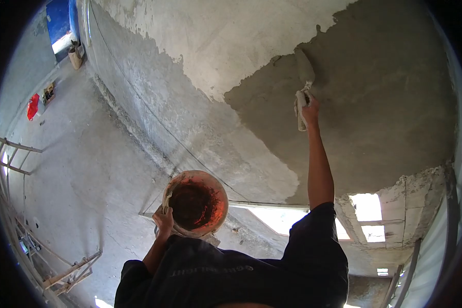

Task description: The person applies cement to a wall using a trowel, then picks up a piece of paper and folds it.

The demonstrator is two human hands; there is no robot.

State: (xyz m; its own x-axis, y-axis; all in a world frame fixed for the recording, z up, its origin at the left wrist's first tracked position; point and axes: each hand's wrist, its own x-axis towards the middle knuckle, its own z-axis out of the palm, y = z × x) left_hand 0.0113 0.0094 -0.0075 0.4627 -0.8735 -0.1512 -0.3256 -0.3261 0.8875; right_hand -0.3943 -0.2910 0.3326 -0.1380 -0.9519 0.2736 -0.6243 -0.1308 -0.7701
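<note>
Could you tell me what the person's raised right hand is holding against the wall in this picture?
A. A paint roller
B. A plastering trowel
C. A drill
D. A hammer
B: the right hand grips the handle of a plastering trowel whose flat blade lies against the wet grey plaster on the wall, while the left hand holds an orange bucket.

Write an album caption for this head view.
Right hand presses a trowel to wet plaster; left hand grips an orange bucket.
</note>
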